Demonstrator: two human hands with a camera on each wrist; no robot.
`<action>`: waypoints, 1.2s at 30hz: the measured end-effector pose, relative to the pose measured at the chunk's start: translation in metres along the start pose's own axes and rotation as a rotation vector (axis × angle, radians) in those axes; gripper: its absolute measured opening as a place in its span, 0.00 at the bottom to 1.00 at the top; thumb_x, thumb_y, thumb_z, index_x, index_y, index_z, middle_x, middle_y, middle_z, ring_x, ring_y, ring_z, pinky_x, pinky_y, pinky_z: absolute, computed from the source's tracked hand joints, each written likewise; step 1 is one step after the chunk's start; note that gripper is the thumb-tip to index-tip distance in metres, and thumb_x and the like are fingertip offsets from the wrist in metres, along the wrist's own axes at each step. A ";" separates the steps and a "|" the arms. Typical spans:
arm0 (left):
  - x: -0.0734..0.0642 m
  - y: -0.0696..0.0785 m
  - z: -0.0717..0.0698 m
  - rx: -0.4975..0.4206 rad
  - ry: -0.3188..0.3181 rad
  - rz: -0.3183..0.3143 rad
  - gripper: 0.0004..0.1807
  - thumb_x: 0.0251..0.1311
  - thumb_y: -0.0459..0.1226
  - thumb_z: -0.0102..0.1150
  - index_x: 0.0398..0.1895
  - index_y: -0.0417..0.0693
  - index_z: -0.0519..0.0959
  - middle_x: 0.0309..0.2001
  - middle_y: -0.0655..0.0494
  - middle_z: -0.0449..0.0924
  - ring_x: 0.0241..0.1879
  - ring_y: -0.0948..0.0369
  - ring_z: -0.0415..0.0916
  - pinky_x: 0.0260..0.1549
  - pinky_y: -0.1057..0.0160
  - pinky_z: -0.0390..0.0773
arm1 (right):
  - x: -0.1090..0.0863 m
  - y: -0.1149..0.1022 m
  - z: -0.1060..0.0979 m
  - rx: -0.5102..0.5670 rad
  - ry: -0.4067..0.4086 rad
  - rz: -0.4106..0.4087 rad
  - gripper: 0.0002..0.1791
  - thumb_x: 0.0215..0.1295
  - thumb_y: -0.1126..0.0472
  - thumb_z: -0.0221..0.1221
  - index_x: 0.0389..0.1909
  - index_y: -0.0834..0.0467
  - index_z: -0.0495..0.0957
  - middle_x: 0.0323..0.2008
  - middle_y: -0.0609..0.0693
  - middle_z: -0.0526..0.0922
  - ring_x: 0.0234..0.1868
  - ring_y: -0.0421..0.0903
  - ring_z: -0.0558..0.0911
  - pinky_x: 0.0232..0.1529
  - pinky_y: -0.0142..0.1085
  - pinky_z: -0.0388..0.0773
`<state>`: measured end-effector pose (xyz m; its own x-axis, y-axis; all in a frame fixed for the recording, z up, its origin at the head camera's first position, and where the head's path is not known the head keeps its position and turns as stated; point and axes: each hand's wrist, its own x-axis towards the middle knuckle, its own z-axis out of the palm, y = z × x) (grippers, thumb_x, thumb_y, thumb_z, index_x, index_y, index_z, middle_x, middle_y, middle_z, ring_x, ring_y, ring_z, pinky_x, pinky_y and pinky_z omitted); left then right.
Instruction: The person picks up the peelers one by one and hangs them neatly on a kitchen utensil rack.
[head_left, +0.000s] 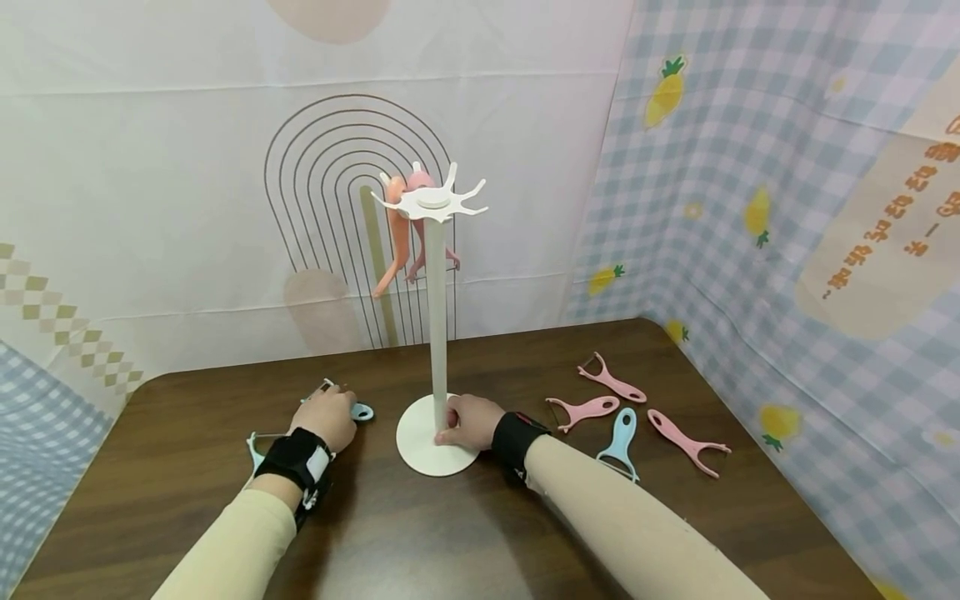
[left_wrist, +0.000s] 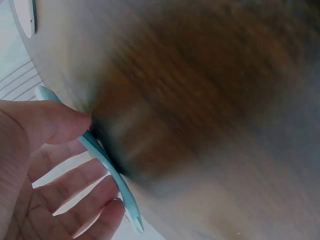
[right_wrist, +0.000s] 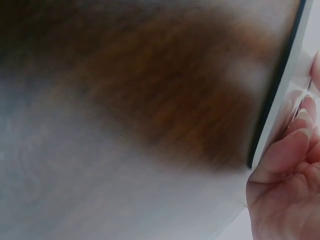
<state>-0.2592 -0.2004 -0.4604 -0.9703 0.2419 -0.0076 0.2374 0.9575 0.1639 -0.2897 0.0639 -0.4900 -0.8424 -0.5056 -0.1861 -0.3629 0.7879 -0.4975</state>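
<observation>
Note the light-blue plastic Y-shaped peeler under the left hand, pinched between thumb and partly curled fingers. With the right hand curled round the foot of the white plastic hook-topped stand between both hands, brace steadily; raise the peeler without loosening the pinch.

Right there before the person, the stand sits on the table, with a cloth behind; 2 hanging peelers are at its top, back left; the right hand is at its foot, on the right side; over to the left, the left hand is on 1 held peeler, a second peeler lying left of the wristband; off right of the stand lie 4 more: the rearmost peeler, the leftmost peeler, the front peeler near the right sleeve, and the rightmost peeler.
</observation>
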 end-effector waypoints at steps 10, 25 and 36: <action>0.000 0.004 -0.003 0.019 -0.030 0.000 0.10 0.61 0.25 0.52 0.43 0.36 0.81 0.42 0.36 0.78 0.42 0.41 0.77 0.40 0.45 0.77 | -0.004 -0.004 -0.002 0.007 0.014 -0.001 0.19 0.56 0.47 0.69 0.28 0.54 0.71 0.21 0.45 0.69 0.24 0.41 0.68 0.26 0.32 0.63; 0.004 -0.005 -0.006 -0.059 -0.125 -0.012 0.10 0.45 0.32 0.73 0.21 0.44 0.78 0.24 0.56 0.78 0.26 0.58 0.74 0.29 0.54 0.76 | -0.003 -0.005 -0.002 0.000 0.004 0.006 0.19 0.56 0.46 0.69 0.29 0.54 0.71 0.21 0.45 0.70 0.24 0.41 0.69 0.27 0.32 0.64; 0.002 -0.008 -0.003 -0.108 -0.153 -0.016 0.13 0.44 0.33 0.75 0.22 0.45 0.76 0.23 0.57 0.75 0.25 0.58 0.72 0.28 0.56 0.74 | -0.005 -0.004 0.000 0.008 0.020 0.004 0.19 0.56 0.47 0.69 0.28 0.53 0.71 0.21 0.44 0.69 0.24 0.41 0.68 0.26 0.32 0.64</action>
<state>-0.2635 -0.2080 -0.4583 -0.9535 0.2554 -0.1597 0.2074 0.9411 0.2672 -0.2845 0.0631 -0.4866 -0.8519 -0.4949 -0.1713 -0.3560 0.7871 -0.5037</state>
